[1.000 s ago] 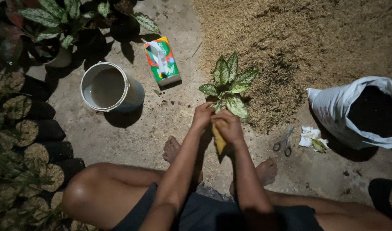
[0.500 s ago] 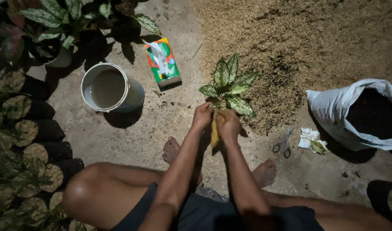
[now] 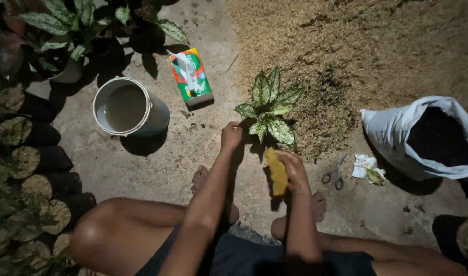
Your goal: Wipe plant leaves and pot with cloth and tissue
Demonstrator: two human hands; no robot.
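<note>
Dark filled pots (image 3: 19, 168) are lined along the left edge, and a white bucket (image 3: 129, 107) is stood on the concrete, with a green and orange carton (image 3: 191, 76) lying just beside it. The left hand (image 3: 231, 136) is closed near the base of a spotted-leaf plant (image 3: 270, 106); what it grips cannot be told. A yellow leaf (image 3: 278, 171) is held in the right hand (image 3: 294, 166). Scissors (image 3: 335, 173) and a white sack (image 3: 423, 135) of dark soil are seen further right.
</note>
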